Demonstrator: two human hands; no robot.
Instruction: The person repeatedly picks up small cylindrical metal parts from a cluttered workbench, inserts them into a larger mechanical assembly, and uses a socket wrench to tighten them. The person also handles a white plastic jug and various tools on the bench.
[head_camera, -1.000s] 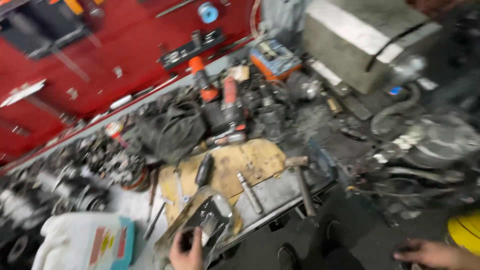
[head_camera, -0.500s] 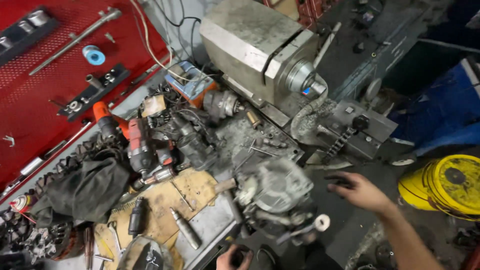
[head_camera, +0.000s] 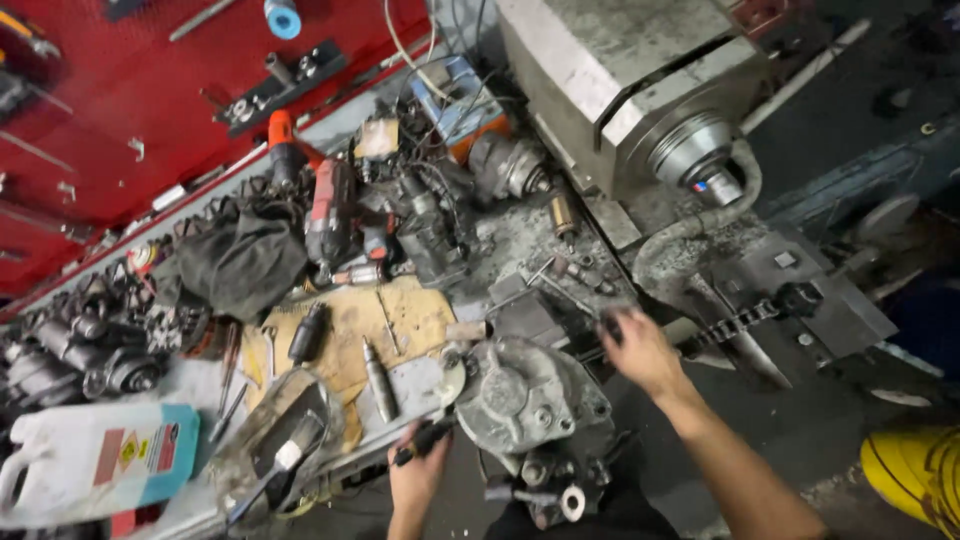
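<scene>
The grey cast-metal alternator housing (head_camera: 535, 405) sits at the desk's (head_camera: 420, 385) near edge; my left hand (head_camera: 418, 470) grips a black-handled tool (head_camera: 425, 440) beside it, my right hand (head_camera: 638, 350) curled loosely, steadying its far side.

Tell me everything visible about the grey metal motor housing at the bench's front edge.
The grey metal motor housing is a grimy, rounded cast piece with a circular boss on its face and bolt lugs at its lower end. It sits at the workbench's front edge, overhanging it. The left hand, holding a dark tool, is beside it; the right hand hovers just past its upper right.
</scene>
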